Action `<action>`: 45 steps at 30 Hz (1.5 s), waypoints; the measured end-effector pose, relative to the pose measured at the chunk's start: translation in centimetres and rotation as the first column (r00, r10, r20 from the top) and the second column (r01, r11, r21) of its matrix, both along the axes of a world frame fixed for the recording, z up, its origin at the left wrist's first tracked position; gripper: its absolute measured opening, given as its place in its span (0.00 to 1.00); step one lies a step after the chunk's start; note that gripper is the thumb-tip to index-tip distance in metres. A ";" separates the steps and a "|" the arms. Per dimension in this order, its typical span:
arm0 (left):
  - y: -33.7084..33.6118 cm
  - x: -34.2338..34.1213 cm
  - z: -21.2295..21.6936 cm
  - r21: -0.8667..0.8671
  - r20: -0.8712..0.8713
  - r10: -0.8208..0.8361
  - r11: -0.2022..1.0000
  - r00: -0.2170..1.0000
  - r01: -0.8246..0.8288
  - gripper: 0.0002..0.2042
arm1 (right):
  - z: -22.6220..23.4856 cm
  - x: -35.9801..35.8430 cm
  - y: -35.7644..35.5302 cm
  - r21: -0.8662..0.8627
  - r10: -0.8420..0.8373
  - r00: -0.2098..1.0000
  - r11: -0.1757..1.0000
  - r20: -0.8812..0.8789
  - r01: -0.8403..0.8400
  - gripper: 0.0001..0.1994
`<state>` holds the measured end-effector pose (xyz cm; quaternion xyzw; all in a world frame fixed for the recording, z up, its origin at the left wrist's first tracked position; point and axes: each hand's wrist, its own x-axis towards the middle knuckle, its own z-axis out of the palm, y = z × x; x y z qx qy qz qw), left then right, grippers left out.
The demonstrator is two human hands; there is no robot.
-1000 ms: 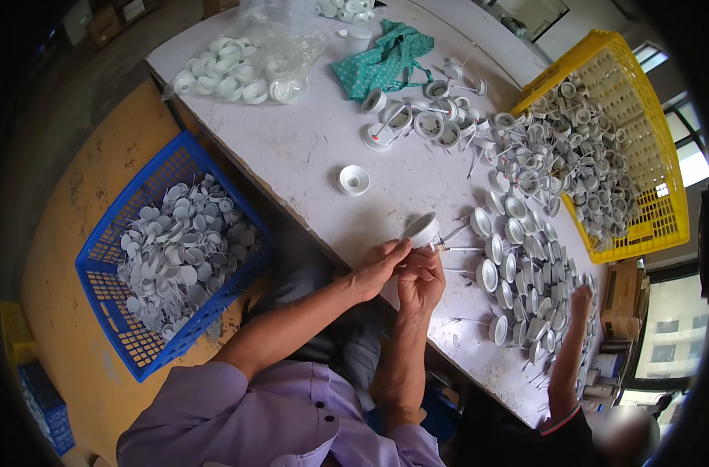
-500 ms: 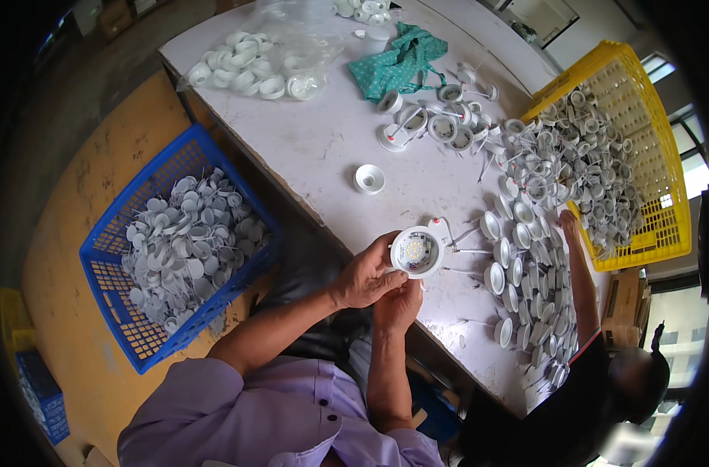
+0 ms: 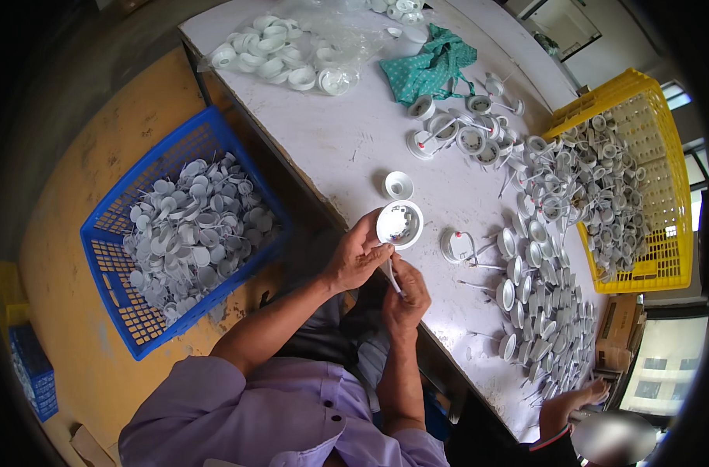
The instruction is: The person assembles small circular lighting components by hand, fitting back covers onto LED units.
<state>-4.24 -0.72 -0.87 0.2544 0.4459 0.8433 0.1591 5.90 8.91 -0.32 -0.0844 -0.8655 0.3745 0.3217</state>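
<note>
My left hand [image 3: 360, 257] grips a small round white LED lamp [image 3: 417, 226] by its rim, its open face turned up; dark bits show inside the cup. Below it, my right hand [image 3: 406, 294] is closed on a white cable [image 3: 392, 274] that runs down from the lamp. Just beyond the held lamp, a white cup-shaped housing [image 3: 399, 185] sits on the table. To the right of my hands, another white lamp [image 3: 457, 246] with a looped wire and a red connector lies on the tabletop.
A blue basket [image 3: 105, 226] of white lamp parts stands at left. Rows of wired lamps [image 3: 537, 311] cover the table's right side, beside a yellow crate [image 3: 670, 179] of more. Farther back are a plastic bag of housings [image 3: 292, 54] and green cloth [image 3: 428, 70]. A co-worker's hand [image 3: 592, 391] is lower right.
The lamp in my left hand has turned, and its lit-looking LED disc no longer shows. My right hand has moved down onto the cable. The co-worker's arm has withdrawn from beside the yellow crate.
</note>
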 end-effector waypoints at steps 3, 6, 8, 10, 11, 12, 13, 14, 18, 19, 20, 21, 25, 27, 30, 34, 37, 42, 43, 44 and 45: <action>-2.0 -1.1 -0.2 0.029 0.229 -0.070 0.997 0.971 0.065 0.26 | 0.0 -2.3 3.3 -0.190 -0.167 0.984 0.966 0.065 0.176 0.10; -4.0 -2.0 -1.3 0.020 0.276 -0.031 0.999 0.961 0.026 0.24 | 1.5 -5.9 5.4 0.030 -0.121 0.987 0.992 0.102 0.118 0.14; -5.1 -2.1 -1.9 0.023 0.284 -0.024 1.000 0.958 0.018 0.22 | 1.0 -8.6 6.3 0.243 -0.138 0.974 0.966 0.180 0.092 0.25; -5.6 -2.0 -2.1 0.009 0.307 -0.035 0.999 0.951 0.034 0.21 | 1.2 -10.7 6.0 0.241 -0.112 0.979 0.968 0.171 0.068 0.29; -5.7 -1.8 -1.6 0.024 0.370 -0.029 0.999 0.928 0.021 0.20 | 1.1 -11.5 6.0 0.240 -0.105 0.980 0.969 0.171 0.062 0.29; -5.8 -1.8 -1.7 0.024 0.370 -0.024 1.000 0.929 0.016 0.20 | 1.0 -12.1 6.2 0.244 -0.076 0.979 0.969 0.190 0.028 0.30; -5.9 -1.8 -1.9 -0.014 0.348 -0.017 1.000 0.937 0.023 0.20 | 0.9 -12.5 6.3 0.247 -0.049 0.977 0.969 0.209 -0.004 0.31; -6.1 -1.8 -2.0 -0.055 0.325 -0.004 0.998 0.946 0.023 0.20 | 0.8 -12.8 6.3 0.246 -0.040 0.977 0.969 0.209 -0.013 0.31; -6.6 -1.8 -2.5 -0.099 0.322 0.007 0.995 0.947 0.026 0.21 | 0.9 -13.1 6.2 0.192 0.003 0.969 0.980 0.247 -0.052 0.29; -6.6 -1.8 -2.5 -0.099 0.322 0.008 0.995 0.947 0.025 0.21 | 1.0 -13.0 6.1 0.122 0.009 0.973 0.992 0.233 -0.039 0.29; -6.6 -1.7 -2.5 -0.102 0.322 -0.001 0.994 0.947 0.035 0.21 | 1.1 -12.9 6.2 0.124 0.006 0.973 0.992 0.233 -0.036 0.29; -6.5 -1.7 -2.4 -0.104 0.321 -0.011 0.993 0.947 0.046 0.22 | 1.3 -12.7 6.2 0.025 0.046 0.975 0.998 0.218 -0.053 0.29; -5.4 -1.5 -1.2 -0.070 0.381 -0.038 0.995 0.924 0.069 0.22 | 1.6 -10.8 6.8 -0.281 0.100 0.981 0.958 0.168 -0.049 0.28; -5.2 -1.4 -1.0 -0.105 0.321 -0.072 0.988 0.944 0.111 0.23 | 2.3 -8.8 6.2 -0.319 0.155 0.971 0.943 0.182 -0.090 0.29; -4.6 -0.9 -1.2 -0.136 0.304 -0.102 0.979 0.947 0.149 0.23 | 4.0 -5.9 4.6 -0.162 0.301 0.938 0.948 0.170 -0.275 0.32; -4.1 -0.1 -0.5 -0.137 0.299 -0.157 0.969 0.941 0.205 0.23 | 5.0 -4.2 3.0 -0.144 0.390 0.890 0.920 0.234 -0.365 0.34; -3.8 0.9 0.6 -0.144 0.267 -0.160 0.968 0.950 0.204 0.23 | 4.5 -3.4 3.0 -0.113 0.378 0.892 0.926 0.247 -0.361 0.36; -3.5 1.5 -0.1 -0.166 0.308 -0.134 0.967 0.942 0.192 0.21 | 4.5 -2.4 2.6 -0.145 0.372 0.893 0.927 0.254 -0.345 0.40; -3.6 1.7 -0.2 -0.170 0.307 -0.135 0.966 0.942 0.194 0.21 | 4.4 -2.0 2.6 -0.148 0.371 0.894 0.928 0.251 -0.343 0.40; -3.6 1.8 0.3 -0.218 0.287 -0.115 0.959 0.951 0.181 0.20 | 4.1 -1.5 2.7 -0.249 0.361 0.912 0.917 0.193 -0.310 0.37; -3.6 1.9 0.6 -0.264 0.267 -0.095 0.950 0.959 0.167 0.20 | 3.8 -1.2 2.9 -0.350 0.345 0.929 0.894 0.137 -0.280 0.35</action>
